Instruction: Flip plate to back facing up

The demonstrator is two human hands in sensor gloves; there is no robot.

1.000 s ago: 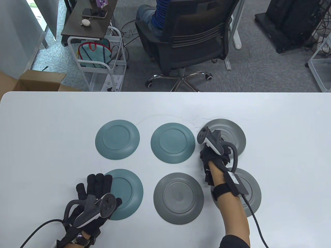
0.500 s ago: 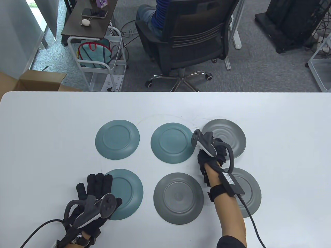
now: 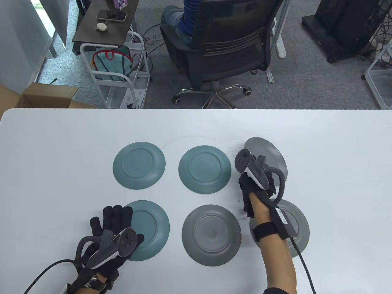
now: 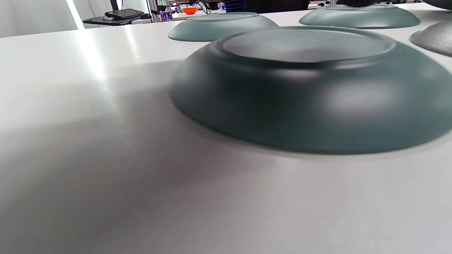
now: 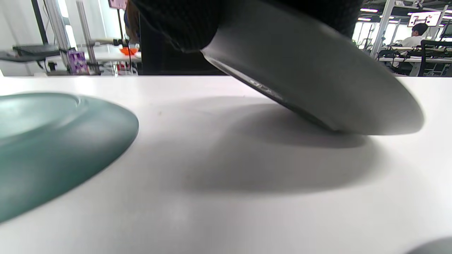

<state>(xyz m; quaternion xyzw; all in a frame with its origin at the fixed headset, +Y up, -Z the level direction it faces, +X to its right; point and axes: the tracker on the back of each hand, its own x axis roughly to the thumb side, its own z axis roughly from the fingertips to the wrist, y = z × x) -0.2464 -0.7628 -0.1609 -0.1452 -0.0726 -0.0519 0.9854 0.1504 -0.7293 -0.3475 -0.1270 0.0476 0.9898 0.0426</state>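
Note:
A grey plate (image 3: 271, 153) at the back right of the table is tilted, its left edge lifted and its right edge on the table. My right hand (image 3: 255, 180) grips its left rim. In the right wrist view the tilted grey plate (image 5: 317, 81) slopes down to the right, with gloved fingers (image 5: 183, 24) on its raised edge. My left hand (image 3: 113, 220) lies flat with fingers spread on the table, at the left rim of the near-left teal plate (image 3: 151, 228). That plate fills the left wrist view (image 4: 310, 95), back side up.
Two teal plates (image 3: 139, 165) (image 3: 204, 169) lie back up in the far row. Two grey plates (image 3: 211, 234) (image 3: 294, 226) lie back up in the near row. My right forearm crosses the near-right grey plate. An office chair (image 3: 226, 43) stands beyond the table.
My right hand has lifted the left edge of the back-right grey plate, which lay flat face up before and now stands tilted. My left hand has not moved.

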